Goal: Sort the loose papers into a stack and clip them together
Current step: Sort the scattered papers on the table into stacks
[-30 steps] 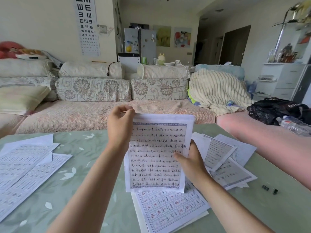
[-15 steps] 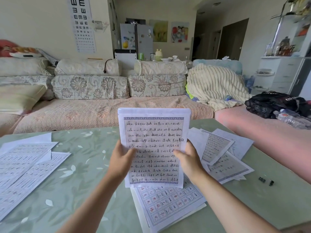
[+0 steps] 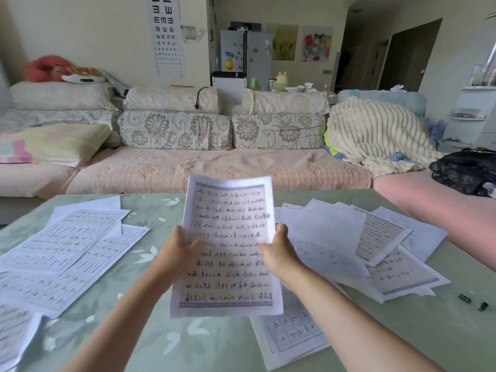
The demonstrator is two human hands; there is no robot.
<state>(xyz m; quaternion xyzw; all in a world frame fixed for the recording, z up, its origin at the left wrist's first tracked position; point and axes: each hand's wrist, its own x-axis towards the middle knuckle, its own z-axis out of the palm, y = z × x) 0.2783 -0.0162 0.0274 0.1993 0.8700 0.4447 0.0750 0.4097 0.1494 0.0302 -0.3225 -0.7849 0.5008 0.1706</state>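
Note:
I hold a sheet of handwritten paper (image 3: 228,237) upright above the green table (image 3: 188,345). My left hand (image 3: 177,253) grips its left edge and my right hand (image 3: 279,253) grips its right edge, thumbs on the front. Below it a gridded sheet (image 3: 292,334) lies flat on the table. Loose papers (image 3: 381,245) lie fanned out at the right, and more gridded papers (image 3: 61,253) spread over the left side. Two small dark binder clips (image 3: 472,302) sit near the right edge of the table.
A long sofa with floral cushions (image 3: 174,130) runs behind the table. A cream ribbed blanket (image 3: 375,130) and a black bag (image 3: 464,170) lie on the right part of the seat.
My left hand slid from the sheet's top corner down to its left edge. The view shifted, and the sheet now stands more to the middle and tilts slightly.

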